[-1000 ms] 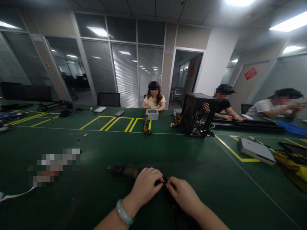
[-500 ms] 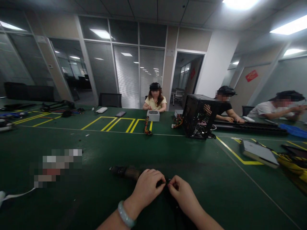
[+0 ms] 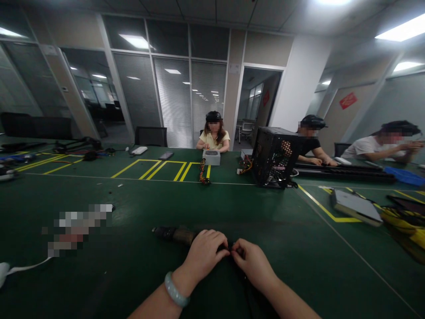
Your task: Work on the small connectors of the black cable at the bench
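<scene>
A dark, long tool-like object [image 3: 177, 235] lies on the green table, its tip pointing left. Over its right end rests my left hand [image 3: 206, 252], with a pale green bangle at the wrist; thumb and fingertips are pressed together on something small and dark. Just to the right, my right hand [image 3: 254, 262] pinches at the same spot, its fingertips almost touching those of the left. What sits between the fingertips is too small to make out. A thin dark cable runs down beneath my right hand toward the bottom edge.
A black computer case [image 3: 277, 157] stands beyond my right hand. Across the table, a person [image 3: 214, 135] sits behind a grey power supply [image 3: 211, 157] with cables. Two more people sit at the right. A grey flat box [image 3: 357, 206] lies at right, a blurred patch [image 3: 79, 228] at left.
My fingertips have come slightly closer together at the small dark thing. The whole view has shifted a little; the dark object stays on the table.
</scene>
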A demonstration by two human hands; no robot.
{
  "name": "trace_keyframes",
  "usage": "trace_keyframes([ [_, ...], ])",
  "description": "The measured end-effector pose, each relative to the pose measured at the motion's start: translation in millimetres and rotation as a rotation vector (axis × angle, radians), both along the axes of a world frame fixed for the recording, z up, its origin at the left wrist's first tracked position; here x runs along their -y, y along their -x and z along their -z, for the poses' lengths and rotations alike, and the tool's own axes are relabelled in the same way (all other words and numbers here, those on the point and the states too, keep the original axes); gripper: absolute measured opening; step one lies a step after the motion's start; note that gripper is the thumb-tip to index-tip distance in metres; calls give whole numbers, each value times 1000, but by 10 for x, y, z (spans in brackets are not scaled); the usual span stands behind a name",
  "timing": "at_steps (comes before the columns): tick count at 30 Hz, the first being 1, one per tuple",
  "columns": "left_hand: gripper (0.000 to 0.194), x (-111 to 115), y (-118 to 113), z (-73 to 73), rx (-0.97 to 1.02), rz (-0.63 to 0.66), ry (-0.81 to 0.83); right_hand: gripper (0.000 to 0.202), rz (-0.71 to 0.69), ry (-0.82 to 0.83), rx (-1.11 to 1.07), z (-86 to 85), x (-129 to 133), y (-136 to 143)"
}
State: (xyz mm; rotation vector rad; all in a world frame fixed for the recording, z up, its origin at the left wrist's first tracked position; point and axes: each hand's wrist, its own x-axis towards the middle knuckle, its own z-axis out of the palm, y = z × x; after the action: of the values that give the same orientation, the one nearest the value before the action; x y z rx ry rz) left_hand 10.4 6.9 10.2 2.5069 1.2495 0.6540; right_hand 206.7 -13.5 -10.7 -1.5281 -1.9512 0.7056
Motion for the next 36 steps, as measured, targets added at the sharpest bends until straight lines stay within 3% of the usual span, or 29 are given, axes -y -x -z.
trace_keyframes([
  [7,17,24,9,-23,14,23,-26,7,-9,-3,-35,8,-4,9],
  [23,6,12,3,-54,-27,17,-18,10,58,64,-127,41,15,41],
  [36,10,52,2,-124,-50,13,-26,12,-9,70,-49,-54,10,20],
])
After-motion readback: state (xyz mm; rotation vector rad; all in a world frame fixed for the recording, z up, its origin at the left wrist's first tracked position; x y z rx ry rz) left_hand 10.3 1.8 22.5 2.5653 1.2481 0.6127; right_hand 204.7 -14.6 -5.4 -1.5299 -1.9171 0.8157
